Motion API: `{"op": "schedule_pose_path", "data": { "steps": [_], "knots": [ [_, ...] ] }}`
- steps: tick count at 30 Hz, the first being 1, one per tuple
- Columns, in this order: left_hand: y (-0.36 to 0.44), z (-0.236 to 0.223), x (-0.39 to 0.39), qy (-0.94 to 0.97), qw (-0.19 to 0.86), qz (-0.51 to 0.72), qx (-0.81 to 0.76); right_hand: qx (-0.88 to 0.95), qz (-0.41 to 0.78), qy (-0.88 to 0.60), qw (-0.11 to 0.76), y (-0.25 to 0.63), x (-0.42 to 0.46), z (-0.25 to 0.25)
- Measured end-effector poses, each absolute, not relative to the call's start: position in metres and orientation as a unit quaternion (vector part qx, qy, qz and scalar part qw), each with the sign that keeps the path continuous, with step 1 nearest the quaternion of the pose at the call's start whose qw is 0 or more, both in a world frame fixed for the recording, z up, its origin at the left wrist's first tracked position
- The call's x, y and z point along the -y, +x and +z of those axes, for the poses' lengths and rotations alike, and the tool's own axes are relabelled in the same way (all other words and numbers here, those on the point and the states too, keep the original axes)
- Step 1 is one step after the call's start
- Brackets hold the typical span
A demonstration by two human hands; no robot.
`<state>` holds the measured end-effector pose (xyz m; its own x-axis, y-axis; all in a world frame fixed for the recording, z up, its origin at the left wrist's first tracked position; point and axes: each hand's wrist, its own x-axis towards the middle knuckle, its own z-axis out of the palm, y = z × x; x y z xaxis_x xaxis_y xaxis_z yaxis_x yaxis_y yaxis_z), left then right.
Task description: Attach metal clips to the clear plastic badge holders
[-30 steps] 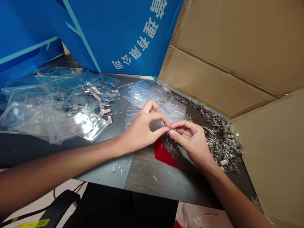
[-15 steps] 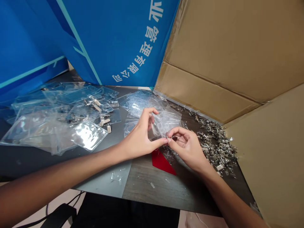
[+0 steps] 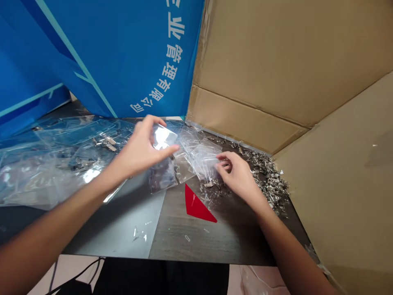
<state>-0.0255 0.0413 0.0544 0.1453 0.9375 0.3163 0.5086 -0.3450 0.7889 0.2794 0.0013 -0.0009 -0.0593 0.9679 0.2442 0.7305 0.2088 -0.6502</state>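
Hands apart: left (image 3: 138, 149) pinching a clear badge holder (image 3: 162, 138), right (image 3: 238, 176) curled against stacked sleeves (image 3: 202, 157)

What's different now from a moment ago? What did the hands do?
The hands were together in the middle, pinching something tiny, and now they have moved apart. The left hand went up and to the left, and it holds up a clear plastic badge holder. The right hand is now beside the stack of clear holders. The pile of metal clips stayed where it was, and more of the red plastic piece shows.
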Motion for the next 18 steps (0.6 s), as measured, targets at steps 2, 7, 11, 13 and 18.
{"op": "schedule_pose_path", "data": {
  "steps": [2,7,11,13,18],
  "knots": [
    [-0.044,0.067,-0.055,0.700,0.185,0.327,-0.607,0.694,0.120,-0.641,0.306,0.299,-0.012,-0.002],
    [-0.090,0.071,-0.086,0.676,0.019,0.144,-0.722,0.700,0.056,-0.672,0.233,0.317,-0.024,-0.011],
    [-0.112,0.057,-0.106,0.603,-0.017,0.086,-0.793,0.708,0.035,-0.680,0.187,0.312,-0.024,-0.020],
    [-0.118,0.052,-0.113,0.573,-0.007,0.059,-0.818,0.704,0.024,-0.689,0.171,0.312,-0.024,-0.022],
    [-0.120,0.053,-0.107,0.578,-0.041,0.052,-0.813,0.682,-0.010,-0.714,0.154,0.319,-0.024,-0.021]
  ]
}}
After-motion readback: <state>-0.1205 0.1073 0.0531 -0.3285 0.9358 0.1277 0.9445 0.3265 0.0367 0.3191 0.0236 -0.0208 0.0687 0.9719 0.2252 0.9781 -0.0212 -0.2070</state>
